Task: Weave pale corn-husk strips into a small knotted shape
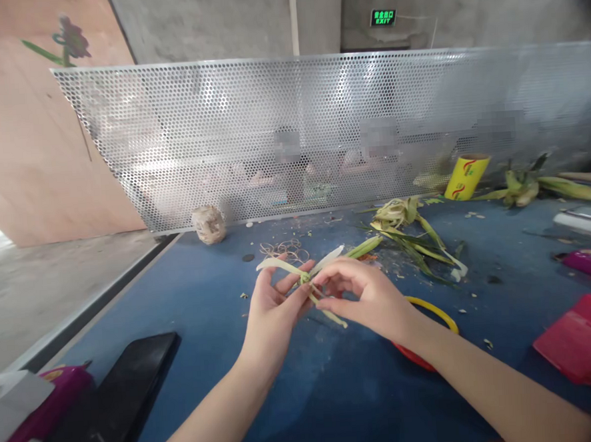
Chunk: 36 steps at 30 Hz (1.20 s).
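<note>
Pale green corn husk strips, knotted at the middle with ends spread outward, are held above the blue table. My left hand pinches them near the knot between thumb and fingers. From the other side, my right hand closes its thumb and fingers on the husk close to the knot; a thin strand shows by those fingertips, its kind unclear. Just behind the hands lie thin tan loops, like rubber bands or string. Partly hidden under my right forearm is a yellow and red ring-shaped thing.
Loose corn husks lie at the back right, near a yellow roll. A whitish ball of string sits by the perforated metal screen. A black flat object is front left, a red packet right. People sit behind the screen.
</note>
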Available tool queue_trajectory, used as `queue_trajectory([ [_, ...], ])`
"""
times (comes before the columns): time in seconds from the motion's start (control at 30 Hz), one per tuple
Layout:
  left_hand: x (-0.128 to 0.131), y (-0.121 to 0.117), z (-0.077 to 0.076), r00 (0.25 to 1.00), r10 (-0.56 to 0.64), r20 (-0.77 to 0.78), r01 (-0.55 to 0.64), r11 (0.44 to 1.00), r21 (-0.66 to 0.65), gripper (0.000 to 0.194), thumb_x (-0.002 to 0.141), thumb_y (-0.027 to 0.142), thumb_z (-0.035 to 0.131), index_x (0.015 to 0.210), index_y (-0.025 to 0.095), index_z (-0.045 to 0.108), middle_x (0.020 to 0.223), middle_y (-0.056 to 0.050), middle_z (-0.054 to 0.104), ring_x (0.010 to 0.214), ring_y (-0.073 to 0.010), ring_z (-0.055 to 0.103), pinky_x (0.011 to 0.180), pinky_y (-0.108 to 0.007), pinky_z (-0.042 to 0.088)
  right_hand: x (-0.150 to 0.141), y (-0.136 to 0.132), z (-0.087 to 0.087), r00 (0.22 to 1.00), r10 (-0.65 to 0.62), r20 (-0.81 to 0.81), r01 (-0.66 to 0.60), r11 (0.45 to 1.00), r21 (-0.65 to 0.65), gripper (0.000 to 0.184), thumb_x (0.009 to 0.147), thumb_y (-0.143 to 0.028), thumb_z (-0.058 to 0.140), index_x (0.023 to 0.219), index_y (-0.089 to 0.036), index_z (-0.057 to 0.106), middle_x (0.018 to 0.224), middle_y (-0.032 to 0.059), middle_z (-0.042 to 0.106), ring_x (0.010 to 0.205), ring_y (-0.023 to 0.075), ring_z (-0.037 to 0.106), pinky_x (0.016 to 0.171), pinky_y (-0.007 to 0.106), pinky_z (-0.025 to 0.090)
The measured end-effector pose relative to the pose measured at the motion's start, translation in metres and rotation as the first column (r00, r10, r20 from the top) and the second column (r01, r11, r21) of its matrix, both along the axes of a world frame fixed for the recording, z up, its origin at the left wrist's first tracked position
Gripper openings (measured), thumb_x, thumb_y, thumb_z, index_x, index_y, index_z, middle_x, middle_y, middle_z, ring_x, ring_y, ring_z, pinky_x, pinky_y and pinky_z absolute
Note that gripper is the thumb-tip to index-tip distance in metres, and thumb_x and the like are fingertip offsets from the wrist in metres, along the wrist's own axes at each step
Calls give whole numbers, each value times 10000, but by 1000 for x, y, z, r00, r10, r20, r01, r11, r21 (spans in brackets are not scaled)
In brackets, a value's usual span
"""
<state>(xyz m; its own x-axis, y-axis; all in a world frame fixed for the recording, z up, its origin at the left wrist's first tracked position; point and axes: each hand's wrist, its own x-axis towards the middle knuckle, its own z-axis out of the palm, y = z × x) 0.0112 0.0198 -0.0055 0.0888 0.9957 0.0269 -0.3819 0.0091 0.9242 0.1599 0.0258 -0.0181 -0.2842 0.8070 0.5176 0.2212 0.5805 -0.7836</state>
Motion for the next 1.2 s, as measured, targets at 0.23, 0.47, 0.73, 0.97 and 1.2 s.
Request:
queue_trajectory([
  [0.23, 2, 2, 2, 999, 46, 15, -45, 999, -13, 467, 728, 5, 623, 1105, 172, 406, 1093, -135, 666, 873, -219, 689, 714, -295, 559, 0, -6, -5, 894, -283, 347, 140, 913, 383, 117, 743, -169, 661, 787, -193, 555, 896, 41, 572, 876, 191, 548, 768, 348, 479],
  [0.47, 1, 2, 0, 998, 52, -38, -52, 999, 7, 467, 733, 60, 644, 1117, 181, 409, 1102, -119, 658, 880, -210, 687, 694, -262, 551, -3, -6, -5, 910, -248, 333, 113, 920, 376, 73, 769, -126, 586, 755, -196, 569, 927, 52, 562, 892, 187, 554, 795, 345, 475],
  [0.73, 3, -3, -1, 995, 35, -98, -25, 994, 109, 468, 734, 54, 614, 1118, 202, 392, 984, -84, 691, 952, -221, 666, 793, -306, 539, -3, -6, -5, 964, -218, 150, 159, 930, 331, 124, 810, -89, 487, 773, -203, 515, 851, 47, 594, 847, 180, 581, 771, 327, 481],
  [0.97, 3, 1, -9, 996, 45, -73, -37, 994, 104, 516, 697, 52, 643, 1137, 199, 416, 951, -86, 702, 886, -245, 688, 766, -349, 556, -6, -2, -6, 988, -152, -35, 145, 977, -154, 122, 786, -197, 554, 691, -211, 479, 634, -5, 603, 581, 152, 610, 555, 275, 493],
  [1.2, 2, 3, -10, 1000, 9, -18, -9, 1000, 28, 506, 679, 136, 720, 1103, 182, 449, 971, -93, 709, 908, -243, 681, 773, -331, 559, -4, 0, -4, 986, -120, -116, 82, 953, -291, 137, 785, -228, 560, 699, -215, 454, 545, -43, 560, 473, 134, 586, 471, 251, 477],
])
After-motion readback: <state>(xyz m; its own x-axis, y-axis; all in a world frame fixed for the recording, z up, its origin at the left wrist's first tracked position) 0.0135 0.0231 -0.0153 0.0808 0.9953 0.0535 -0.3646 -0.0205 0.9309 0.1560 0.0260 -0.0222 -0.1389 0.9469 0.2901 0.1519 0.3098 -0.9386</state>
